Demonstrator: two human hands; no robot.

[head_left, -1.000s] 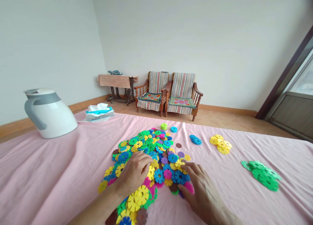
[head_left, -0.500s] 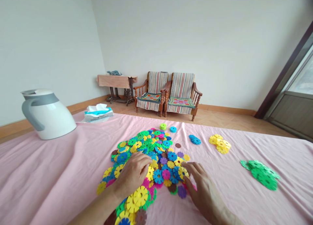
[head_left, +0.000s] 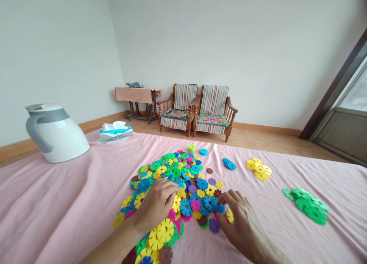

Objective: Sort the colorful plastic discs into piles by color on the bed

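Observation:
A mixed pile of notched plastic snowflake discs (head_left: 185,207) in yellow, green, blue, pink, purple and brown spreads over the pink tablecloth. My left hand (head_left: 160,199) lies on the pile's left part, fingers curled down; whatever is beneath the fingertips is hidden. At the right edge of the heap is my right hand (head_left: 243,220), with a yellow snowflake disc (head_left: 229,216) tilted between thumb and fingers. Some blue discs (head_left: 218,207) lie by its fingertips. More large yellow discs (head_left: 160,233) lie below my left wrist.
Sorted groups sit apart on the tablecloth (head_left: 286,241): green discs (head_left: 311,206), yellow discs (head_left: 258,169), blue discs (head_left: 229,164), a blue stack (head_left: 203,152) and a lime stack (head_left: 192,148). At left stand a white jug (head_left: 64,138) and a tissue box (head_left: 117,133). Beyond are two chairs (head_left: 213,103).
My right hand has closed on a yellow disc from the pile's right edge and drawn it slightly right, exposing blue and brown discs there. My left hand stays put.

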